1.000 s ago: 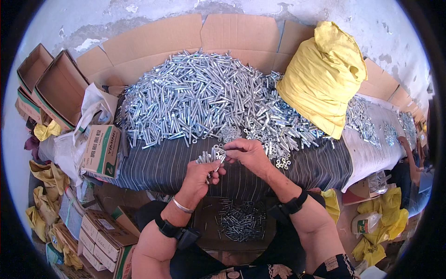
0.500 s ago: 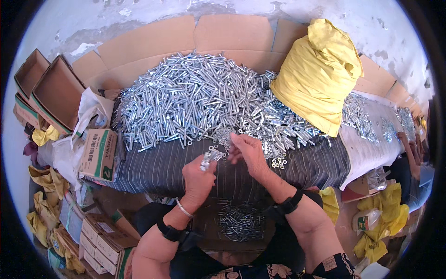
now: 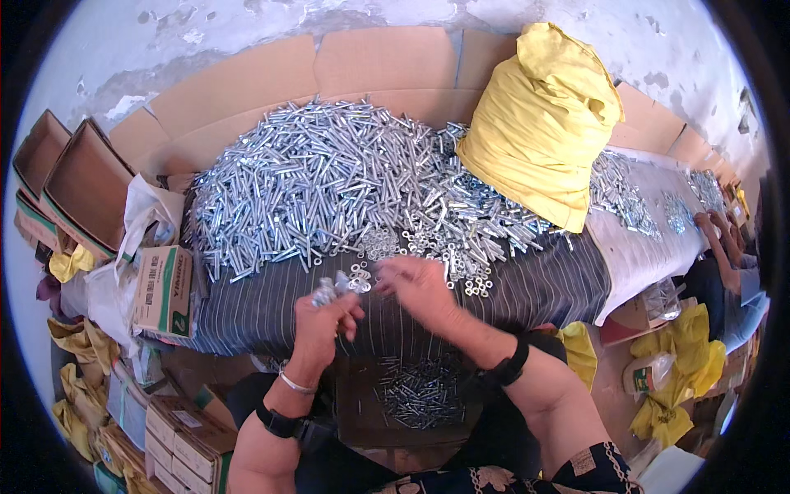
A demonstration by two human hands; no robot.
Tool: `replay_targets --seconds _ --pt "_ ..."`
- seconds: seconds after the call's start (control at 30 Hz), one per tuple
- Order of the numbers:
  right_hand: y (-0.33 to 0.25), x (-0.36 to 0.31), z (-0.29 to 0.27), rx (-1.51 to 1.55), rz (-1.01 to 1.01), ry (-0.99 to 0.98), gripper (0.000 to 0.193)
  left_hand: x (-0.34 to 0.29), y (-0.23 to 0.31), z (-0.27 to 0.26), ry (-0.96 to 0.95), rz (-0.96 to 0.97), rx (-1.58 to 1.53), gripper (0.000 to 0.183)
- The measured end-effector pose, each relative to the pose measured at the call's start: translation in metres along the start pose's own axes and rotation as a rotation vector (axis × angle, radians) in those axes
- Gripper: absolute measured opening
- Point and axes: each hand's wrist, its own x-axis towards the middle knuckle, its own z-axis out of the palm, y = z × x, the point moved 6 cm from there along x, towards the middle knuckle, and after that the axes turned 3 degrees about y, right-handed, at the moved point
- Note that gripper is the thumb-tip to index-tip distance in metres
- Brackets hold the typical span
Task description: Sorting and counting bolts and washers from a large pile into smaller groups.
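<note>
My left hand (image 3: 323, 328) is closed around several silvery bolts, whose heads (image 3: 326, 293) stick up above the fingers. Just to its right hovers my right hand (image 3: 418, 291), fingers bent toward the left hand and smeared by motion; whether they pinch something is hidden. Behind the hands lies a small heap of flat washers (image 3: 379, 244). Loose nuts (image 3: 477, 285) are scattered to the right of it. A large mound of bolts (image 3: 304, 181) spreads across the striped dark cloth (image 3: 247, 309) farther back.
A full yellow sack (image 3: 539, 123) stands on the bolts at the right. Cardboard boxes (image 3: 86, 185) sit at the left. Below, between my knees, a tray holds more bolts (image 3: 421, 393). Another person's arm (image 3: 720, 251) reaches in at the far right.
My left hand has moved left and slightly down, still holding the bolts. My right hand has come left and lower, away from the washers. The whole view has shifted a little.
</note>
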Motion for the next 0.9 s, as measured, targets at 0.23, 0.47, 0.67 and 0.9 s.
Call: replay_targets --seconds 0.23,0.47,0.67,0.9 --pt "-0.016 0.027 -0.096 -1.095 -0.076 0.239 0.01 -0.021 -0.008 0.028 -0.332 -0.159 0.356 0.014" --pt "0.006 0.021 -0.085 -1.162 0.013 0.156 0.01 -0.014 -0.005 0.027 -0.244 -0.189 0.116 0.018" --pt "0.008 0.025 -0.076 -1.203 -0.138 0.155 0.01 -0.011 -0.009 0.026 -0.209 -0.211 -0.059 0.02" --pt "-0.004 0.038 -0.076 -0.377 -0.038 0.148 0.021 -0.01 -0.005 0.027 -0.214 -0.198 -0.081 0.022"
